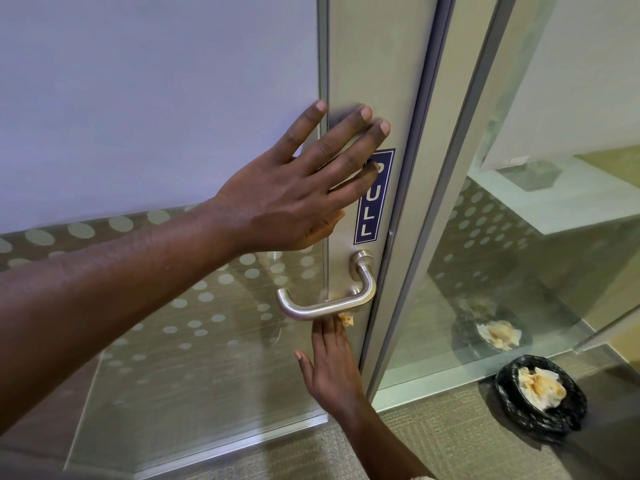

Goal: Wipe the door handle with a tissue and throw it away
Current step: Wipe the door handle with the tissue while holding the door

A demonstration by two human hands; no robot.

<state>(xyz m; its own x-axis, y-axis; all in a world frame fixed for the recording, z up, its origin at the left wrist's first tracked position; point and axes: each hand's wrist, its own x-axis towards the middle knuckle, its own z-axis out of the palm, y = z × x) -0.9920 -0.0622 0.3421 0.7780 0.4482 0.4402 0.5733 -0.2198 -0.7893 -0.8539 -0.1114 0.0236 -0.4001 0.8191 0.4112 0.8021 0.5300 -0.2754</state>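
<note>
We press our open left hand (298, 188) flat on the door frame (377, 81) while our right hand (332, 368) apparently pinches a tissue (346, 319) under the handle (325, 299).

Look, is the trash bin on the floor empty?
No, the bin, lined with a black bag, already holds crumpled, stained tissues.

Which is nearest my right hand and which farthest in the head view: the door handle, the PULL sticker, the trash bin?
From the right hand:
1. Door handle, just above its fingertips.
2. PULL sticker, higher on the door frame, beside the left hand.
3. Trash bin, on the floor to the right.
</note>
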